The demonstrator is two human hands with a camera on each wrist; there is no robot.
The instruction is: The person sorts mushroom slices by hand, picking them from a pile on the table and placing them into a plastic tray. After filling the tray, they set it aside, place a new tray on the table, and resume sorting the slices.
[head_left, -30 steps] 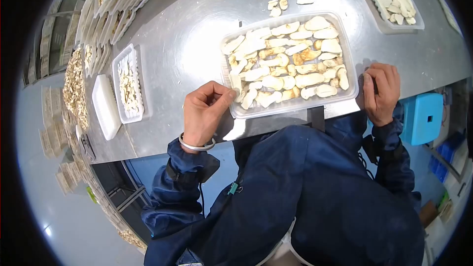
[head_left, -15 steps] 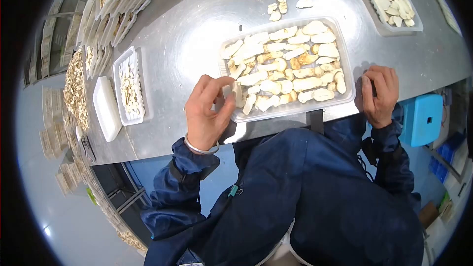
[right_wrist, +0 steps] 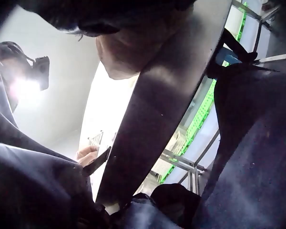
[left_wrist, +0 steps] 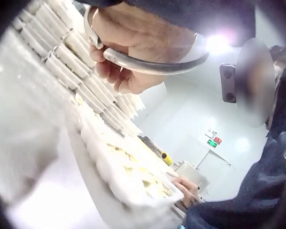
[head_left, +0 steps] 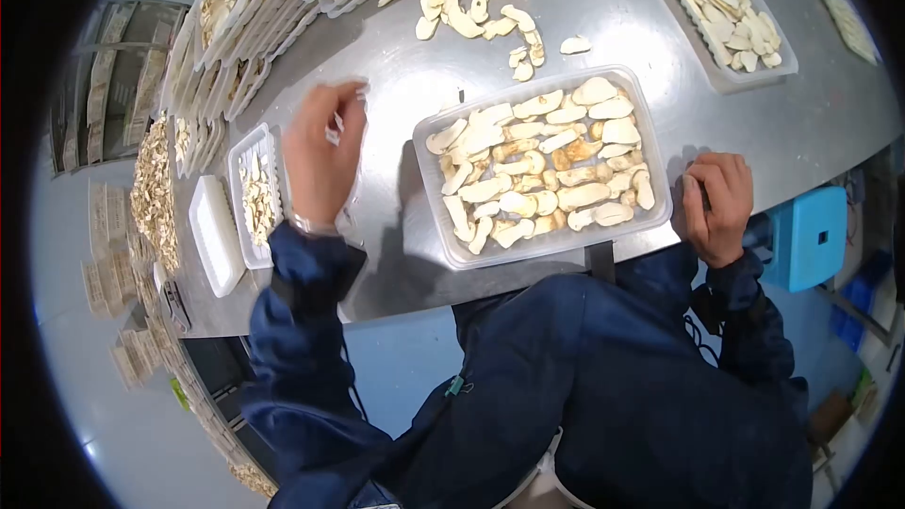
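Observation:
A clear plastic tray [head_left: 421, 170] sits near the table's front edge, with mushroom slices [head_left: 583, 195] laid in rows inside. One long mushroom slice [head_left: 459, 218] lies at its front left corner. My left hand [head_left: 323, 155] is over the table left of the tray, blurred, its fingers loosely bent and nothing visible between them. In the left wrist view, the same hand [left_wrist: 138, 43] shows behind a metal bangle [left_wrist: 155, 67]. My right hand [head_left: 721, 207] rests at the table edge right of the tray, fingers loosely curled and holding nothing.
Loose mushroom slices [head_left: 462, 21] lie beyond the tray. A small tray of pieces [head_left: 272, 146] and a white tray [head_left: 217, 236] stand at the left, below stacked trays [head_left: 283, 24]. Another filled tray [head_left: 787, 64] is at the back right. A blue stool [head_left: 815, 236] stands beside the table.
My left hand let go of a mushroom slice at the tray's front left corner and moved left and away from the tray. The right hand has stayed at the table edge.

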